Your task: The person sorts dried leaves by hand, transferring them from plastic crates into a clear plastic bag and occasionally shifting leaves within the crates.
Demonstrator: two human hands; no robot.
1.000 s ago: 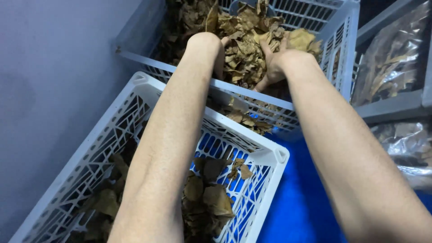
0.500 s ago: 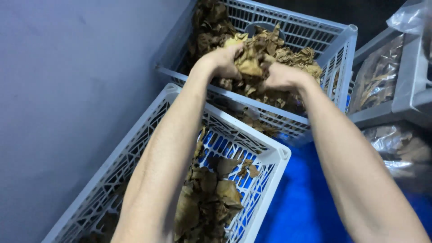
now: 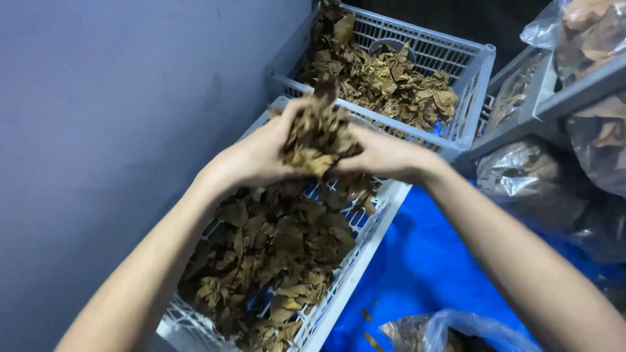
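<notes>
Below the left hand (image 3: 257,156) the near crate (image 3: 339,303) lies open; a wall (image 3: 98,130) closes its left, bags (image 3: 521,176) crowd right of the right hand (image 3: 385,156).

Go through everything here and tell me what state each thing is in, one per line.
Left hand: cupped around a leaf bundle.
Right hand: cupped on the same bundle.
Leaf bundle: dry, brown, held above the near crate.
Near crate: partly filled with dry leaves.
Far crate: heaped with dry leaves.
Plastic bags: crumpled, holding leaves.
</notes>
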